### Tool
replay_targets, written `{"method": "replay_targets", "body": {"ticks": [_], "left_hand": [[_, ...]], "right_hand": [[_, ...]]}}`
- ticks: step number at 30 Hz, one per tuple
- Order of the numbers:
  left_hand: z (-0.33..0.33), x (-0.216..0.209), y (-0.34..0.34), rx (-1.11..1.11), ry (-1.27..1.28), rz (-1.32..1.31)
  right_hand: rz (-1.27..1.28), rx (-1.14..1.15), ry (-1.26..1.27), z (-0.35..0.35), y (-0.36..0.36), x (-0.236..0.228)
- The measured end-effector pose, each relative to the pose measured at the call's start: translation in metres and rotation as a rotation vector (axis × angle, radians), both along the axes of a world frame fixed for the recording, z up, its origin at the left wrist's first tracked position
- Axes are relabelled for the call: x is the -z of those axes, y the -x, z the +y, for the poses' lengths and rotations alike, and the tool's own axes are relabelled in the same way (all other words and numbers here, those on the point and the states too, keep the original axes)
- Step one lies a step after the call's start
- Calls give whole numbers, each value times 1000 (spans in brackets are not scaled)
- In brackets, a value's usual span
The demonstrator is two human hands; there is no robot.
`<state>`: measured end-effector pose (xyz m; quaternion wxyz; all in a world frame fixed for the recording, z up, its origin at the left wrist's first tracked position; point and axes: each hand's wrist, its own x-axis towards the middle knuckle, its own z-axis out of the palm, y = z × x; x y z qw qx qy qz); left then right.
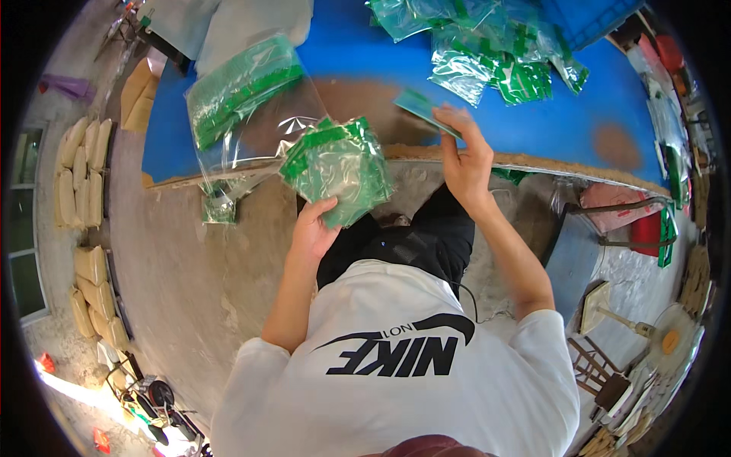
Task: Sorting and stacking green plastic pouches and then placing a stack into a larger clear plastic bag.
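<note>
My left hand is closed on a fanned stack of clear packets with green edges, held just off the table's near edge. Between the fingers and thumb of my right hand is one flat green packet, tilted over the blue table. A large clear plastic bag lies to the left, its far end filled with a row of similar green-edged packets. At the back right a loose heap of green-edged packets is spread on the tabletop.
A small green packet hangs at the table's front left edge. On the right stand a blue-grey surface with a metal frame, and a fan. Tan sacks are stacked along the left wall. A blue crate sits at the far right.
</note>
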<state>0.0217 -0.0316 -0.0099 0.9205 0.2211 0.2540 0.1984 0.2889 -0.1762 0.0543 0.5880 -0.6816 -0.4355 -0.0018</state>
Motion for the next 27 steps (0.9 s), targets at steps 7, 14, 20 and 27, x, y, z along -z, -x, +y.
{"method": "replay_targets", "body": {"ticks": [7, 14, 20, 27], "left_hand": [[-13, -12, -28, 26, -22, 107], [-3, 1, -28, -23, 86, -48], [-9, 4, -41, -60, 38, 118], [-22, 0, -33, -8, -56, 2]], "right_hand": [[-669, -517, 255, 16, 32, -19], [-677, 223, 488, 25, -46, 28], [-301, -145, 444, 59, -43, -12], [-559, 171, 778, 88, -84, 28]]}}
